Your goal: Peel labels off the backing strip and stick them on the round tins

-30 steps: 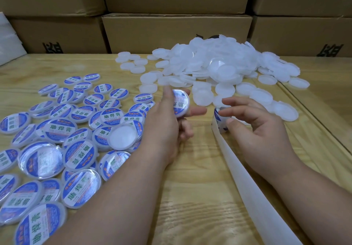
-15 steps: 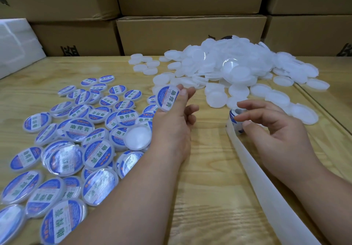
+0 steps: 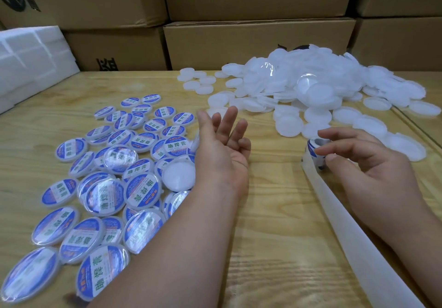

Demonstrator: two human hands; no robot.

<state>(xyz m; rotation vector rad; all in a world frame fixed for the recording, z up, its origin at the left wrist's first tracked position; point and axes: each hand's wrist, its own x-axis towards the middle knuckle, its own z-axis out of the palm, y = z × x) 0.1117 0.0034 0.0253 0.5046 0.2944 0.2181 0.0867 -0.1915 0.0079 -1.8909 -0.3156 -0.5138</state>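
I am holding my left hand (image 3: 221, 145) palm-up and empty at mid-frame, fingers spread, beside the labelled tins (image 3: 114, 164) filling the lower left, so finished pieces are collecting apart from the blank tins (image 3: 311, 97) heaped at upper right. My right hand (image 3: 366, 164) is curling loosely around the label roll (image 3: 315, 151) at centre right, fingertips near it; whether it is pinching a label I cannot tell. The backing strip (image 3: 354, 224) is trailing toward the lower right, clear of both piles.

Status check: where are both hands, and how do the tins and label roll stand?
Left hand open, empty, beside labelled tins. Right hand at label roll, fingers loose, grip unclear. Unlabelled tins piled beyond. Nothing in the way.
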